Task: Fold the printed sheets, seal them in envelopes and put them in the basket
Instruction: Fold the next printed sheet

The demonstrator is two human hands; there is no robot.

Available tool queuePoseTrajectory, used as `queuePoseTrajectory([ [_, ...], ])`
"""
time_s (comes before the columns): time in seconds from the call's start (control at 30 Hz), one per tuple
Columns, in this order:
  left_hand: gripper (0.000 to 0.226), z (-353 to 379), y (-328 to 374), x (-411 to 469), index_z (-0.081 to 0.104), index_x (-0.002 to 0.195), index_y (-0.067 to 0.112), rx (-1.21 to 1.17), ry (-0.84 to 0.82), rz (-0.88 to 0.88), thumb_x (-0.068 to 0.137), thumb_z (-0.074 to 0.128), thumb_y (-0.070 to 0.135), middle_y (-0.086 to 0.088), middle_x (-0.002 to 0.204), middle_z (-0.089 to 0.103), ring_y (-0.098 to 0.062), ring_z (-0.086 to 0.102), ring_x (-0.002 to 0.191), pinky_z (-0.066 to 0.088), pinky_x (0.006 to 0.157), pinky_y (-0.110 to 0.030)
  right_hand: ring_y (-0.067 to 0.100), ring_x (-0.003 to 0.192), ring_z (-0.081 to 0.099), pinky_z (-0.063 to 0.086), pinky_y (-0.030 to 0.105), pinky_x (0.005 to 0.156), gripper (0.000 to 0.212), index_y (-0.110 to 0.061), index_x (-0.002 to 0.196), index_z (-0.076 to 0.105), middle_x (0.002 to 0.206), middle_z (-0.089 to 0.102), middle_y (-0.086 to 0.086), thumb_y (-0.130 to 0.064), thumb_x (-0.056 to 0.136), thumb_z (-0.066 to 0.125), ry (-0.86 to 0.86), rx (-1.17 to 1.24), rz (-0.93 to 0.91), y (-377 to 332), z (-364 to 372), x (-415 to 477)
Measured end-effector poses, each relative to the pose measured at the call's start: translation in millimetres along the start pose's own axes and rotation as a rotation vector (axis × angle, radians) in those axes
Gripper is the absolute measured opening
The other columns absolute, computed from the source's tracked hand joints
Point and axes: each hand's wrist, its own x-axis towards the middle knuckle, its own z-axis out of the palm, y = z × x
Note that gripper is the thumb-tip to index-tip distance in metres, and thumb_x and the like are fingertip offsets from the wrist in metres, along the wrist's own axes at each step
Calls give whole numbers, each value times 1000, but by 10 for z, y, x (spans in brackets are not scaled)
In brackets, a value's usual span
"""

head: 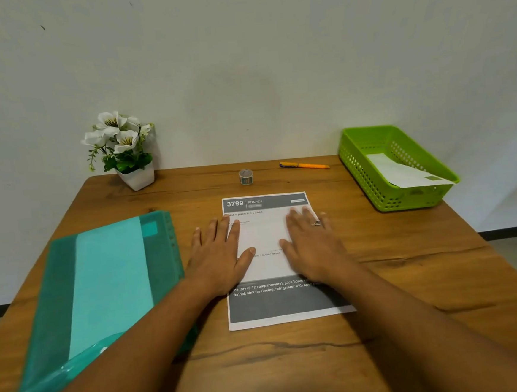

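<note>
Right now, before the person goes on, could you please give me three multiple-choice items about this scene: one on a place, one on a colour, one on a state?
1. Where does the green basket stand?
A. at the far right of the table
B. at the near left corner
C. in the middle

2. What colour is the pen?
A. blue
B. orange
C. black

3. In what state is the printed sheet?
A. folded in half
B. sealed in an envelope
C. lying flat and unfolded

Key:
1 A, it stands by the wall on the right side.
2 B, its barrel is orange.
3 C, the left hand and right hand rest flat on it.
</note>
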Motion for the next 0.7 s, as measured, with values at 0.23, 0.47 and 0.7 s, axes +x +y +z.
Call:
queuePoseTrajectory([
  [0.23, 94, 8, -35, -24, 0, 164, 22, 3, 0, 0, 86, -8, 73, -5, 172, -3, -25, -6, 158, -1, 126, -54, 25, 161, -1, 1, 49, 129, 61, -25, 166, 10, 174, 4, 2, -47, 110, 21, 4, 58, -134, -377, 57, 39],
  [0.47, 82, -68, -38, -1, 0, 164, 21, 7, -59, 9, 99, 10, 70, -6, 172, -3, -27, -6, 158, 0, 127, -55, 24, 160, -6, -1, 52, 127, 64, -31, 166, 7, 174, -1, 1, -55, 108, 18, -21, 66, 30, 339, 45, -53],
  [0.7, 80, -536, 39, 174, 45, 146, 19, 132, -85, 45, 89, 47, 74, -7, 149, 44, -27, 37, 137, 34, 112, -50, 24, 160, -9, -4, 52, 127, 63, -29, 166, 5, 174, -3, 2, -53, 109, 17, -7, 89, 45, 340, 76, -74],
])
